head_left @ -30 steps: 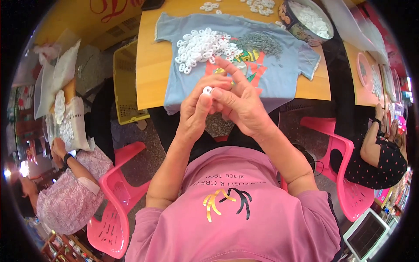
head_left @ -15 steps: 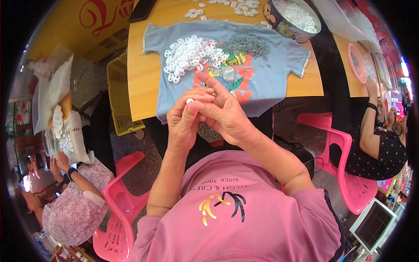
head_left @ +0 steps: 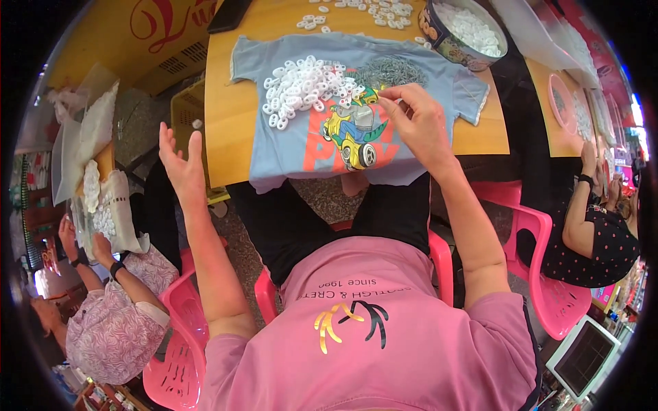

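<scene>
My left hand [head_left: 182, 163] is raised at the left, past the table's edge, its fingers spread. A small white piece [head_left: 197, 124] shows just above its thumb, seemingly in the air. My right hand [head_left: 418, 123] is over the blue T-shirt [head_left: 281, 151], thumb and forefinger pinched beside a heap of small thin grey pieces [head_left: 392, 70]. What the pinch holds, if anything, is too small to make out. Left of the grey heap lies a pile of small white oval pieces with holes [head_left: 295, 89], on the shirt above its printed cartoon.
A round tin [head_left: 439, 41] of white pieces stands at the table's [head_left: 229, 130] far right; more lie along its far side near a dark phone [head_left: 228, 15]. A yellow crate [head_left: 188, 109] is left of the table. People sit on pink chairs [head_left: 541, 267] at both sides.
My hands have parted from the small white piece they held together. The left has swung out left and opened; the right has moved forward and right to the grey heap.
</scene>
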The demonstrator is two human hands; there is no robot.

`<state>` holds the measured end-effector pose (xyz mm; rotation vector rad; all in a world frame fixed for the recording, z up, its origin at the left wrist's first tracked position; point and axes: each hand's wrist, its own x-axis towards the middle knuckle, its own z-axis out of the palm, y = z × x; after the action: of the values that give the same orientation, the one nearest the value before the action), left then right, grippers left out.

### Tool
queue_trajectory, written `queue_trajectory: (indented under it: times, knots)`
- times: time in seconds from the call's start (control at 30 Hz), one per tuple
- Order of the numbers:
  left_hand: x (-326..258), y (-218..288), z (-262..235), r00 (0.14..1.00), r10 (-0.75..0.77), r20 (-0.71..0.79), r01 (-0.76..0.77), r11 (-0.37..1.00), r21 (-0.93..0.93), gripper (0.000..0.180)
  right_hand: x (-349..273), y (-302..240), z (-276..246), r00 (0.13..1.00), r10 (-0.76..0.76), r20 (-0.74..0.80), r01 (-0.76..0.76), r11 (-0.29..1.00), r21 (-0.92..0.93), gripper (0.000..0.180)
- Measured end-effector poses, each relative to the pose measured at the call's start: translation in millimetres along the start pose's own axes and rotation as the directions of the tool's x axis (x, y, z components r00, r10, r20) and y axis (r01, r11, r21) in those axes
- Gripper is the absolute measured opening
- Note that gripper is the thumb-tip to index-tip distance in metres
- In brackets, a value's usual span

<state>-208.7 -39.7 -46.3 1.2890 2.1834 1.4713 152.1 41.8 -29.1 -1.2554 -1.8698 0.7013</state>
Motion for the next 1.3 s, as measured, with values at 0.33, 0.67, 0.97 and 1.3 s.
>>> queue_trajectory:
  times: [0.33,0.67,0.97,1.3]
  knots:
    - [-70,65,44,0.982,0.145,0.125,-0.087,0.92,-0.381,0.035,13,-8,36,0.946,-0.317,0.067,0.321,0.888,-0.329,0.01]
    - [-105,91,80,0.882,0.133,0.453,0.144,0.838,-0.526,0.026,3,-15,42,0.968,-0.238,0.081,0.251,0.939,-0.234,0.013]
    - [-100,97,96,0.797,0.502,0.336,-0.375,0.847,-0.377,0.033,-27,-38,26,0.813,0.356,0.461,-0.582,0.522,0.623,0.018]
    - [-106,102,104,0.807,0.459,0.371,-0.306,0.863,-0.402,0.026,-48,-39,10,0.86,0.35,0.371,-0.506,0.49,0.71,0.019]
